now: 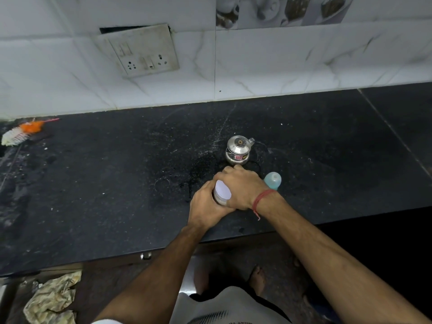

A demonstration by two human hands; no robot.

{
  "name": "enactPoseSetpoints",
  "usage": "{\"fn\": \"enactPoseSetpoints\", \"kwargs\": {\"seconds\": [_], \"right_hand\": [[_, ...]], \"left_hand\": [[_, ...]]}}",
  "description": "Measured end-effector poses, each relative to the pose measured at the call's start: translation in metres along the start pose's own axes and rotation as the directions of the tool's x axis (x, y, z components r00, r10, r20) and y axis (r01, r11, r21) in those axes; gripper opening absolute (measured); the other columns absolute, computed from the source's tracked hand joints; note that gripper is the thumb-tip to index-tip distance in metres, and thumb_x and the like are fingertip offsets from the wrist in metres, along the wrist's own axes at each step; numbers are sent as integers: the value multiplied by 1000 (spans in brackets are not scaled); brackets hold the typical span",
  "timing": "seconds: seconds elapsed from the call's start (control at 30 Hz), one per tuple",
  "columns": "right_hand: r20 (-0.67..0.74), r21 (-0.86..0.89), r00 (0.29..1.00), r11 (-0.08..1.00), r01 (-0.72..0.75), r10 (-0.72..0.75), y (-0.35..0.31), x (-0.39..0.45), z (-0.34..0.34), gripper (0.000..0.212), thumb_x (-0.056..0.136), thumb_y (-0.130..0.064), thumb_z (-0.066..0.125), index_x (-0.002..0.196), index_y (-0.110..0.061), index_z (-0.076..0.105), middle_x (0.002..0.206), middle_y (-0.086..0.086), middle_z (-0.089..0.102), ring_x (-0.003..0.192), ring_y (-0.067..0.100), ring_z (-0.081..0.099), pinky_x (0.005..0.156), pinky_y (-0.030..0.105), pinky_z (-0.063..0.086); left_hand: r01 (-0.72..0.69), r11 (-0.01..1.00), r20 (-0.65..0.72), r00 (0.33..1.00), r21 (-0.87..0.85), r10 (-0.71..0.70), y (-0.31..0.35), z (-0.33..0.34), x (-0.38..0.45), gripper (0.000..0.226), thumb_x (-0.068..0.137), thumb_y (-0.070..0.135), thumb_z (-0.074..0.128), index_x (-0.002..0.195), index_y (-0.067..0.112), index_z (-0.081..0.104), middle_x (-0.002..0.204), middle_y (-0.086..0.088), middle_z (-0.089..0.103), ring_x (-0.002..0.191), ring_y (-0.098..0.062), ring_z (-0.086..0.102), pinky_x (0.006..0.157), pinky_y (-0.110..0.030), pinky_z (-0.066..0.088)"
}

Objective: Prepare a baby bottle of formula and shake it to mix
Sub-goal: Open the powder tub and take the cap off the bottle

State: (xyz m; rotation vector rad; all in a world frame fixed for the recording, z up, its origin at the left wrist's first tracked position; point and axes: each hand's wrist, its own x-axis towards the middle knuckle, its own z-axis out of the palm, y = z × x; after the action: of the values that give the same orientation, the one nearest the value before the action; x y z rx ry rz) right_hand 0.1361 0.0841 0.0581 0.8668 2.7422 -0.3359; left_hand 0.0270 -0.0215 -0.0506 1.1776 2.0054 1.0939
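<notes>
A small jar with a pale lavender lid [222,191] stands on the black counter [117,183] near its front edge. My left hand [205,206] wraps around the jar's body from the left. My right hand [240,185] covers the jar's top from the right, fingers curled over the lid's edge. Just right of my right wrist a baby bottle with a translucent blue cap [273,180] stands upright, partly hidden by the hand. A small steel pot with a lid and spout [238,150] stands behind my hands.
A white and orange bottle brush [21,133] lies at the counter's far left. A switch and socket plate [142,52] hangs loose on the tiled wall. A crumpled cloth [53,298] lies on the floor at lower left.
</notes>
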Motion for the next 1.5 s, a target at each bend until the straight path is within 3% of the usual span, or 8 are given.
{"fn": "enactPoseSetpoints", "kwargs": {"seconds": [0.17,0.3,0.47,0.73,1.0,1.13,1.3,1.5], "right_hand": [[70,20,998,1000,-9,8,-2,1,-1,84,84,-42,84,157,-31,44,152,-1,51,137,26,49,107,47,50],[16,-78,992,989,-123,125,-5,4,1,68,88,-61,72,142,-24,54,133,5,60,124,31,61,92,47,48],[-23,-130,1000,991,10,-13,-6,3,-6,52,89,-42,77,136,-27,60,126,0,64,117,27,64,88,44,49],[-13,-55,958,956,287,-288,15,-3,-18,65,78,-18,89,133,-34,58,132,-10,55,118,17,57,84,42,58],[-380,459,905,888,2,194,44,-69,9,58,76,-42,93,111,-34,46,119,-15,41,88,11,58,72,39,54],[-506,594,774,804,-7,381,44,-99,49,40,84,-48,91,90,-29,55,131,-14,50,112,5,62,81,33,58],[-526,622,718,782,-41,456,37,-103,102,41,85,-46,91,82,-23,57,136,-15,49,116,5,59,81,36,62],[-439,641,766,761,-98,469,37,-92,149,47,82,-51,92,80,-29,51,138,-11,52,116,16,63,82,34,61]], "left_hand": [[-9,1000,-3,1000,-12,9,-1,2,1,88,64,62,101,139,30,69,127,16,74,114,-3,72,96,-41,64],[-2,1000,3,1000,-24,2,-1,1,0,91,63,62,103,142,36,69,130,19,73,116,-1,70,97,-40,63],[12,999,9,1000,-37,-12,-3,1,0,84,61,58,104,134,33,71,122,17,74,111,-2,72,93,-42,64],[15,999,0,1000,-47,-15,-2,3,0,78,64,59,101,132,34,70,120,17,76,109,-1,73,92,-41,65],[-41,999,-20,999,-19,40,2,1,-1,88,63,69,102,141,45,69,132,22,72,121,1,69,102,-38,61],[-43,999,-36,998,0,43,2,5,-4,87,65,64,103,142,45,68,135,23,70,125,2,67,106,-36,59],[-32,999,-43,999,6,33,-1,7,-5,88,66,63,103,144,45,66,140,23,68,131,0,65,110,-39,57],[-24,999,-44,999,34,25,6,9,-6,87,65,63,103,142,47,66,138,24,68,129,1,64,109,-39,58]]}}
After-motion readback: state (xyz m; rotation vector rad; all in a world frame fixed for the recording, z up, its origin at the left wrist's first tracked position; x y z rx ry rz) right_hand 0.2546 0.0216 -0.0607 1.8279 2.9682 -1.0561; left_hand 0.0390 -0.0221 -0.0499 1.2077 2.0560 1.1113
